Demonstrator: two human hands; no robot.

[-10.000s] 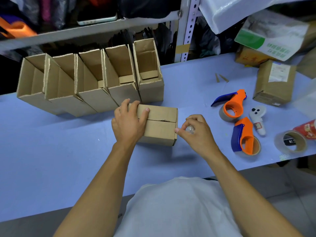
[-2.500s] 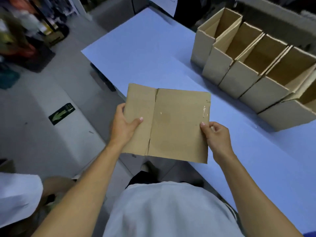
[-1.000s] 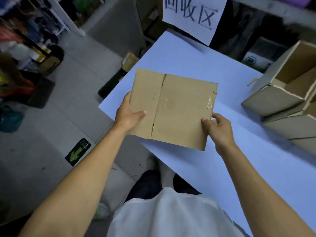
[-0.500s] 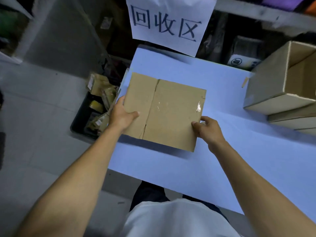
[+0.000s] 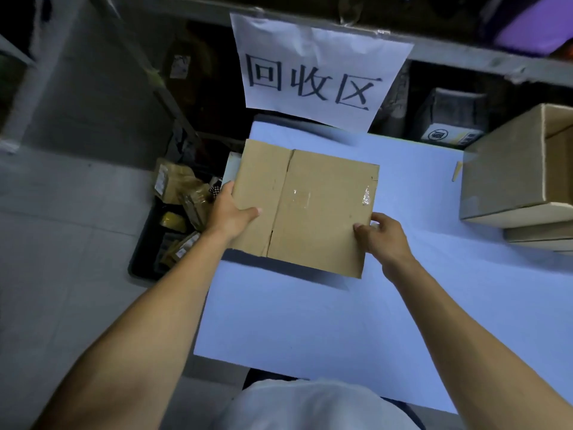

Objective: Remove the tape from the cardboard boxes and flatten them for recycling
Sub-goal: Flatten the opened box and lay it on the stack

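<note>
1. While I hold the flattened box over the far left corner of the blue table, head view, my left hand grips its left edge, thumb on top and fingers underneath. My right hand pinches the lower right edge the same way. The box appears to sit just above the surface, beneath the paper sign.

2. Risk: the left flap overhangs the table edge, above the black bin on the floor. If I let go there, the sheet may tip off the corner.

3. Risk: shiny tape scraps remain near the right edge, plus a faint patch mid-panel. Setting it down now likely leaves the tape step unfinished for this box.

4. Risk: the crease between flap and main panel looks split at its lower end; uneven pull from my two hands could tear it further.

5. Open boxes stand well apart on the right, not yet flattened. A careless sweep could knock them.
</note>
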